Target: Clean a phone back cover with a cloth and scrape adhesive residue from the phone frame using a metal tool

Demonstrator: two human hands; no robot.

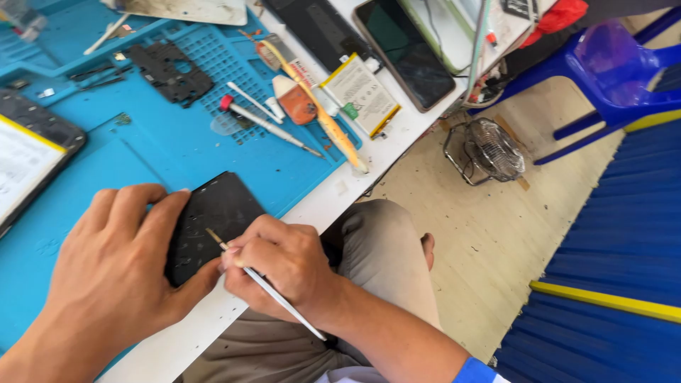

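A person seated at a white workbench works on a flat black phone panel (213, 223), which lies on the near corner of a blue repair mat (177, 152), overhanging the mat's edge toward the person's lap. The left hand (117, 266) is clamped over the panel's near-left side, fingers spread on top and thumb pressing its lower edge, pinning it to the mat. The right hand (280, 262) pinches a thin white-handled tool (266, 284) like a pen, its brass-coloured tip touching the panel's lower right face. This looks like scraping or prying along the panel's surface; the next stroke seems to call for a steady hold and light pressure at a shallow angle, so the tip does not slip. Farther up the mat from the panel lie a screwdriver (266, 124), a black frame part (170, 71) and a phone battery (362, 92).
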